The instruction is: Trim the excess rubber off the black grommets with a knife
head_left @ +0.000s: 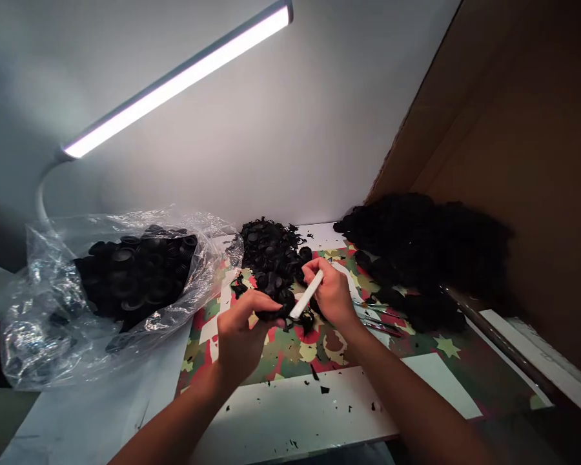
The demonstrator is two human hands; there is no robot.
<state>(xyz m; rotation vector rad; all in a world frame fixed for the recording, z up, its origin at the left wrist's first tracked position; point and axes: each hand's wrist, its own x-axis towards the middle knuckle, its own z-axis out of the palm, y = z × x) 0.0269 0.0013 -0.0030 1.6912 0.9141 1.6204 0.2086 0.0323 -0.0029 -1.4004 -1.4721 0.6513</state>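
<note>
My left hand is closed, with thumb and fingers pinching a round black rubber-looking piece over the patterned sheet. My right hand is wrapped round a flat white-handled tool, whose lower end points down at the black piece. Whether its tip touches the piece I cannot tell. A thin black scrap hangs or lies just below that tip. Behind both hands rises a heap of black pieces and shreds.
A clear plastic bag holding many round black pieces is at left. A large dark pile stands at right by a cardboard wall. Metal tweezers-like tools lie right of my hand. A lit lamp hangs above.
</note>
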